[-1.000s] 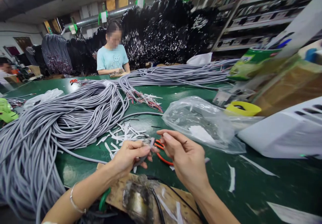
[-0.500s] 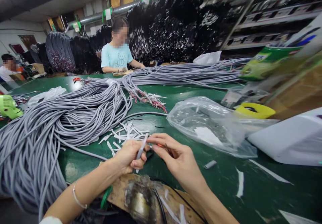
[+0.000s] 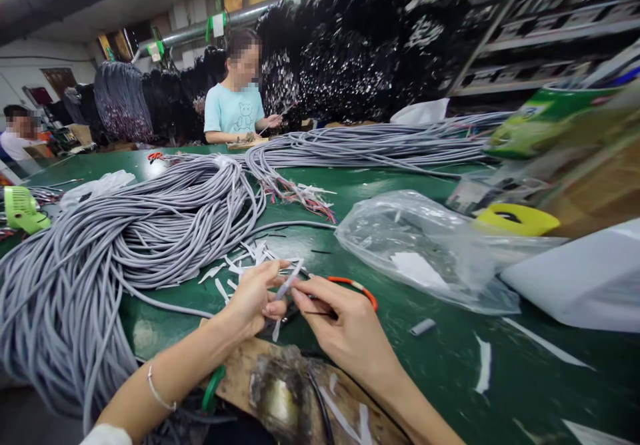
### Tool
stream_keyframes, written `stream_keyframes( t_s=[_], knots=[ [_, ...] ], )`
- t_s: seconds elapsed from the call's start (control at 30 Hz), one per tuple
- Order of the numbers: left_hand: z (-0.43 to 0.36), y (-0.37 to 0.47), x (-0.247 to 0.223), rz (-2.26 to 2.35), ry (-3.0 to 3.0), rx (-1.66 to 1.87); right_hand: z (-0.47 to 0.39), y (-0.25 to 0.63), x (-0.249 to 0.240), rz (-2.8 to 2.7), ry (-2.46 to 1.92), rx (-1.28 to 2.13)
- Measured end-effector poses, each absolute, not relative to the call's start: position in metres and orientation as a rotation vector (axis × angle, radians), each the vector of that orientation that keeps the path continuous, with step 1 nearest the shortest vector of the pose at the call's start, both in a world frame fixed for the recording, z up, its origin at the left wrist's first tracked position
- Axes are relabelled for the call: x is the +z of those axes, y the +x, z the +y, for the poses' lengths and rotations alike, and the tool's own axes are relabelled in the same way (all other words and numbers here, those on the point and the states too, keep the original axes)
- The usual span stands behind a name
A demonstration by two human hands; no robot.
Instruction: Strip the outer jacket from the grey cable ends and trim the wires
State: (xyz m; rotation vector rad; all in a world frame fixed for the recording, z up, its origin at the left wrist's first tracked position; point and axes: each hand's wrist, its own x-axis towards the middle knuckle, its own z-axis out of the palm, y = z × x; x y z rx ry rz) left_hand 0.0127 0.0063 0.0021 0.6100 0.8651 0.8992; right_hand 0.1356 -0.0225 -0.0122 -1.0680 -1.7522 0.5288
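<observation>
My left hand pinches a grey cable end that has a white strip at its tip. Close on its right, my right hand has its fingers pressed together at the cable, with a thin dark piece between them. An orange-red loop, perhaps a tool handle, shows behind the right hand. White strips are scattered on the green table beyond my left hand. Below both hands is a wooden board with a worn metal block on it.
A large grey cable bundle covers the left, and another lies across the back. A clear plastic bag, yellow tape roll and grey tube piece are on the right. A person sits opposite.
The orange-red loop has come into fuller view behind my right hand. My left fingers have lifted and loosened a little around the cable. The person opposite has raised a hand holding something thin.
</observation>
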Motion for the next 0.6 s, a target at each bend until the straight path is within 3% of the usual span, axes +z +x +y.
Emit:
stream_keyframes(
  t_s=[0.17,0.33,0.6],
  knots=[
    [0.005,0.0,0.012,0.7,0.781,0.921,-0.021,0.137,-0.013,-1.821,-1.077,0.557],
    [0.003,-0.007,0.018,0.705,0.945,0.971,-0.007,0.156,-0.013,-1.672,-1.283,0.344],
    [-0.005,0.005,0.012,0.816,1.615,0.911,-0.02,0.151,0.005,-1.459,-1.04,0.775]
  ],
)
